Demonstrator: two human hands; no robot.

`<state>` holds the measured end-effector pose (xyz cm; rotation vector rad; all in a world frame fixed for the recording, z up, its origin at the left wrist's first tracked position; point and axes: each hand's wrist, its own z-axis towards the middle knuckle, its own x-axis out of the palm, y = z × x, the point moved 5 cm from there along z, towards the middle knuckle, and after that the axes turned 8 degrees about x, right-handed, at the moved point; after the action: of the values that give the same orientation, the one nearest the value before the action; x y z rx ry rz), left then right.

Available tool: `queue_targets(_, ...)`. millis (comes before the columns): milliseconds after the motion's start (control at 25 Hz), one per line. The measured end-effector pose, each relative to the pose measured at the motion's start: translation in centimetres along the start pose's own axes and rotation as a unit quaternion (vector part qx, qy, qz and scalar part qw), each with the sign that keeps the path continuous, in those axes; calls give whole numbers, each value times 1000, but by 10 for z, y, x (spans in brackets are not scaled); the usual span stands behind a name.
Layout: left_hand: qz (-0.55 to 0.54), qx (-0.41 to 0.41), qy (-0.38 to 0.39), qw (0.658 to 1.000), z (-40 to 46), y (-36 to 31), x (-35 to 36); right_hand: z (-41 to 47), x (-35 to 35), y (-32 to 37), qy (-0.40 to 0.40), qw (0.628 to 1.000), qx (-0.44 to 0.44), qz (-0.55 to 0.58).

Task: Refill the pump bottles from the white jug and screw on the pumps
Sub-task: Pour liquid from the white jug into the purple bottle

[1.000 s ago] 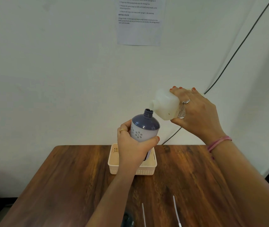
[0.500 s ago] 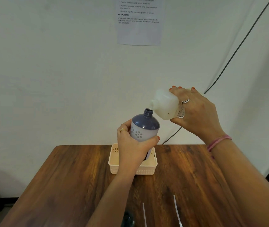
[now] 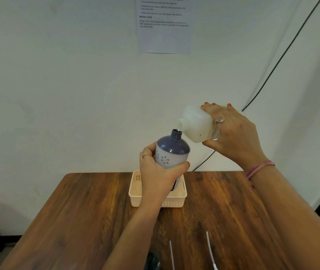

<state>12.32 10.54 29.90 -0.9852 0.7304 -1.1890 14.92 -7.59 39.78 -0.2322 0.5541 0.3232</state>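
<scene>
**Jug tipped over the bottle's open neck**

We see the left hand [image 3: 160, 173] wrapped round the body of a pump bottle [image 3: 171, 152], thumb on the right side and fingers curled round the left, holding it in the air above a cream basket [image 3: 135, 193]. The bottle has a dark purple shoulder and threaded neck, a pale lower part with small flower marks, and no pump on it. It leans slightly to the right, its open mouth facing up.

The right hand [image 3: 233, 133] grasps the white jug [image 3: 196, 123] by its base end, fingers over the top and thumb underneath. The jug is tipped well over, its spout pointing down and left, just above and touching or nearly touching the rim of the bottle's neck; we cannot tell which. We cannot make out any liquid passing between them.

The basket sits on the wooden counter [image 3: 77, 211], close to the far edge by the wall. Near the front edge of the counter lie two thin white tubes [image 3: 209, 248], side by side but apart, running off the bottom of the view. A dark rounded object [image 3: 151, 261] shows partly beside the left forearm at the bottom edge; we cannot tell what it is.

A printed sheet [image 3: 164, 26] hangs on the white wall, and a black cable [image 3: 283, 55] runs diagonally down the wall behind the right hand.
</scene>
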Motion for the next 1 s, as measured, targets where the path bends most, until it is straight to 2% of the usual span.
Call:
queue_targets(400,-1,-5,1,1000,-5,5,6,-12,2,-4,-1,999,35,24)
queue_targets(640,-6,-15,5,1000,-13,8,20,-30,3,-13,31,989,127,71)
queue_targets(800,-6,-26,11,1000,-22,17,30,-52,14,-30,94,946,253,182)
queue_targets(1000,9,-49,25,998,-42,40,45,-99,35,-60,92,866,378,315)
